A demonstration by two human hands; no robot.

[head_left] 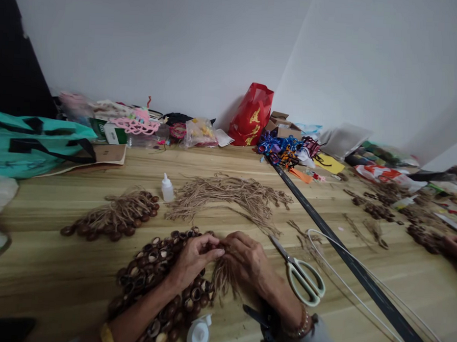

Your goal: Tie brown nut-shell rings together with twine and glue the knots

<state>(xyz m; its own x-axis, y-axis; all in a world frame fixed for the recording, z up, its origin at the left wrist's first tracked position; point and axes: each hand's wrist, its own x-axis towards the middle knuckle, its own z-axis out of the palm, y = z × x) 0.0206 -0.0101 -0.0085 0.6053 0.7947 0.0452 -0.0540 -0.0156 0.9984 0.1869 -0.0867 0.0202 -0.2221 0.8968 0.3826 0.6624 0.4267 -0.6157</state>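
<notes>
My left hand (193, 261) and my right hand (245, 258) meet above the table, their fingers pinched together on a bunch of jute twine (223, 277) that hangs down between them. What the fingertips grip exactly is partly hidden. Under my left forearm lies a heap of strung brown nut-shell beads (157, 284). Right of my right hand are scissors with pale green handles (302, 279). Dark pliers (266, 328) lie by my right wrist, and a white bottle cap (198, 334) sits near the heap.
On the wooden table (55, 254) lie a beaded twine bundle (113, 216), loose twine (227, 199) and a white glue bottle (167, 188). A black metal strip (361, 264) and white wire (360, 295) run right. A co-worker's hand (456, 248) and cluttered bags edge the table.
</notes>
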